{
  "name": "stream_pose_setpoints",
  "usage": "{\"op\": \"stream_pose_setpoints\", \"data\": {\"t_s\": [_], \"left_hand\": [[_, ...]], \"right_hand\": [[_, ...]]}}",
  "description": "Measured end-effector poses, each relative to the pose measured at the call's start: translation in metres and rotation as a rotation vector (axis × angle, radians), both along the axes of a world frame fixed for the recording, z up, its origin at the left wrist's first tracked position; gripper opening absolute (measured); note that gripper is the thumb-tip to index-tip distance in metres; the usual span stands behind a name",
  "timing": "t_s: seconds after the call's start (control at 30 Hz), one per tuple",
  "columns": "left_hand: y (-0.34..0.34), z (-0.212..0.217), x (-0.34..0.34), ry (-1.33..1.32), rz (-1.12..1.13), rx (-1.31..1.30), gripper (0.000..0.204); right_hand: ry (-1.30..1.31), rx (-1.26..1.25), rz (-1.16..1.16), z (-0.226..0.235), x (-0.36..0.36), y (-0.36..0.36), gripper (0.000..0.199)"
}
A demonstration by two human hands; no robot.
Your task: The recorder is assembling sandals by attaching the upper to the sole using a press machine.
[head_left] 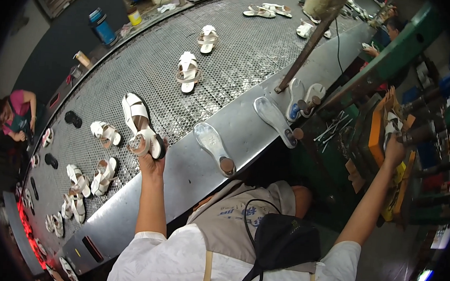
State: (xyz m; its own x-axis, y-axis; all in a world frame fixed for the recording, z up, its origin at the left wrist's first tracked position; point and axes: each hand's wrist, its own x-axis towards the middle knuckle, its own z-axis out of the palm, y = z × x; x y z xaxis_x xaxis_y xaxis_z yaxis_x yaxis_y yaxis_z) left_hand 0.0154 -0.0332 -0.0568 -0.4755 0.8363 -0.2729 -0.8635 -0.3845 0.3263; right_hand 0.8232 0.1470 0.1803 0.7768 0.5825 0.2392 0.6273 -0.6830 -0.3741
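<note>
My left hand (154, 162) is closed around the heel end of a white strappy sandal (135, 112) with a dark sole edge. It holds the sandal over the near edge of the perforated conveyor table (152, 64), toe pointing away from me. On my far right, my right hand (395, 150) is closed on a white shoe (392, 121), apparently another sandal, at a green machine with an orange-yellow block (375, 130). The machine partly hides that shoe. Between my hands, a clear sole-shaped plate (210, 139) with a round brown knob lies on the metal ledge (182, 169).
More white sandals (189, 71) stand along the conveyor, several grouped at the left. Another sole-shaped plate (273, 117) overhangs the ledge beside a rusty post (310, 45). A green beam (390, 55) slants across the right. Co-workers (18, 110) are at the far left and upper right.
</note>
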Motion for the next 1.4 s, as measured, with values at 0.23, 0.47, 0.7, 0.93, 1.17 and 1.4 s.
{"op": "stream_pose_setpoints", "data": {"t_s": [0.23, 0.47, 0.7, 0.93, 1.17, 1.4], "left_hand": [[0.035, 0.094, 0.091, 0.168, -0.523, 0.153, 0.073], [-0.005, 0.083, 0.259, 0.121, -1.069, -0.120, 0.043], [0.106, 0.045, 0.198, 0.297, -0.369, -0.341, 0.025], [0.065, 0.120, 0.201, 0.759, -0.162, -0.142, 0.038], [0.007, 0.144, 0.240, 1.350, -0.160, 0.035, 0.060], [-0.075, 0.146, 0.300, 1.140, -0.515, 0.183, 0.058]], "right_hand": [[0.195, 0.465, -0.047, -0.035, -0.026, -0.018, 0.062], [0.759, 0.674, 0.522, -0.112, -0.344, -0.186, 0.020], [1.149, 0.366, 1.228, -0.143, -0.344, -0.229, 0.018], [0.999, 0.330, 1.367, -0.090, -0.360, -0.248, 0.014], [1.122, 0.466, 1.203, -0.078, -0.356, -0.256, 0.015], [0.811, 0.773, 0.976, -0.042, -0.392, -0.244, 0.012]]}}
